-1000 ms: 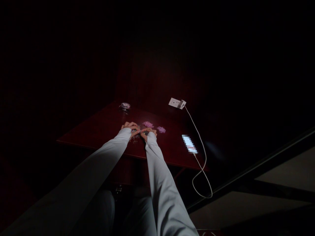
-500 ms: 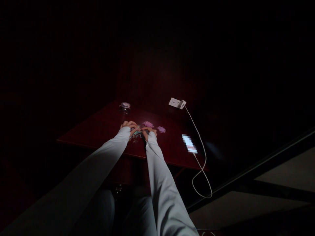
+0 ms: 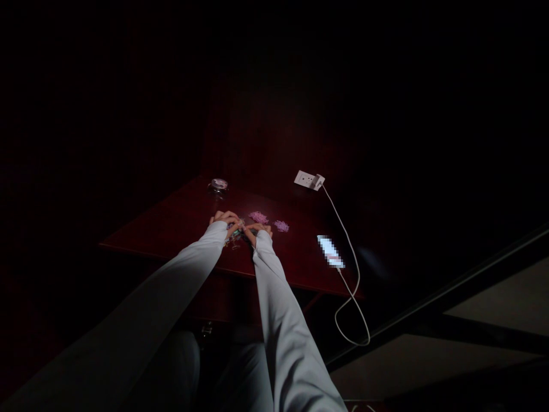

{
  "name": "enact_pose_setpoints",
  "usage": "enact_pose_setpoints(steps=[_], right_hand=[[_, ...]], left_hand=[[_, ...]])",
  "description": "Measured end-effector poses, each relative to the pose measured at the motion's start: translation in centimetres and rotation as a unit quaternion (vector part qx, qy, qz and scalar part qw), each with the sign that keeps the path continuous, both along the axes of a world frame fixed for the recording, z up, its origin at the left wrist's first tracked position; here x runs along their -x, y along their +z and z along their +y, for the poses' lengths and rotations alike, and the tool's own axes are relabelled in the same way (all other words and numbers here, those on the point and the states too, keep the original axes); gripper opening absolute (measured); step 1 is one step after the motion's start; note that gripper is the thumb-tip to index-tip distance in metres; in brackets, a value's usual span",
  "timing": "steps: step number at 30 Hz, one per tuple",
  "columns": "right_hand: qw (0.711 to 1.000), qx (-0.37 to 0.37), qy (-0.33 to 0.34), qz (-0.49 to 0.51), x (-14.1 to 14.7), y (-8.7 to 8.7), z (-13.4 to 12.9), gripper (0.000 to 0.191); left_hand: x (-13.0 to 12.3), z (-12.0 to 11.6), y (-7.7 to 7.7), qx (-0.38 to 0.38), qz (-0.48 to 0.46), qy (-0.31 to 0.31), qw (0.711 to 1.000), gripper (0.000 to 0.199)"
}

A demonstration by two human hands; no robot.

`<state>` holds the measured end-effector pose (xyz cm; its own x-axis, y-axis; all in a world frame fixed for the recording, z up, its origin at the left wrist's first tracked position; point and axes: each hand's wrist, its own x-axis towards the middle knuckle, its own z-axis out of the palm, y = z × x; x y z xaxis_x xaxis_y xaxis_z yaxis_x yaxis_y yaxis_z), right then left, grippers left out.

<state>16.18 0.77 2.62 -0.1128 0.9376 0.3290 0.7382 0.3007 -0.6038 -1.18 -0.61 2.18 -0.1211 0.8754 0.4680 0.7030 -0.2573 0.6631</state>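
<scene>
A mixed pile of small, thin coloured pieces (image 3: 235, 236) lies near the front edge of the dark red table (image 3: 171, 220). My left hand (image 3: 226, 220) is at the pile's left side with its fingers bent over it. From the right, my right hand (image 3: 258, 230) reaches in, its fingertips close to those of the left. Both hands look pinched, but what the fingertips hold is too small to make out. Just beyond my right hand are a pink heap (image 3: 258, 217) and a purple heap (image 3: 282, 226) of similar pieces.
A round clear container (image 3: 219, 185) stands at the table's back left. On the right lies a lit phone (image 3: 330, 252), joined by a white cable (image 3: 348, 234) to a charger in the wall socket (image 3: 306, 179). The cable loops below the table edge.
My right hand has shifted slightly left, bringing its fingertips closer to my left hand's. My left hand has stayed in nearly the same place.
</scene>
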Motion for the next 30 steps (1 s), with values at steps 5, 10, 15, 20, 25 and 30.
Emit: enact_pose_setpoints(steps=[5,10,15,20,25,30], right_hand=[[0.999,0.013,-0.032,0.006,0.2,0.1,0.2,0.015],[0.999,0.015,-0.023,0.028,0.3,-0.2,0.6,0.022],[0.999,-0.005,-0.007,0.054,0.1,-1.0,1.1,0.022],[0.998,-0.008,-0.007,0.055,0.1,-1.5,1.6,0.019],[0.999,-0.014,-0.014,0.046,0.1,-1.7,1.7,0.014],[0.999,-0.021,-0.003,0.048,0.1,-1.7,1.8,0.015]], left_hand=[[-0.1,0.0,-0.1,-0.006,0.005,0.004,1.0,0.023],[-0.1,0.0,0.0,0.0,0.014,0.005,1.0,0.026],[-0.2,-0.2,0.2,0.001,0.021,0.012,1.0,0.036],[0.0,0.0,-0.1,-0.002,0.028,0.003,1.0,0.035],[0.1,0.4,-0.6,-0.031,0.023,0.009,0.999,0.035],[-0.1,0.1,-0.3,-0.009,0.03,0.022,0.999,0.032]])
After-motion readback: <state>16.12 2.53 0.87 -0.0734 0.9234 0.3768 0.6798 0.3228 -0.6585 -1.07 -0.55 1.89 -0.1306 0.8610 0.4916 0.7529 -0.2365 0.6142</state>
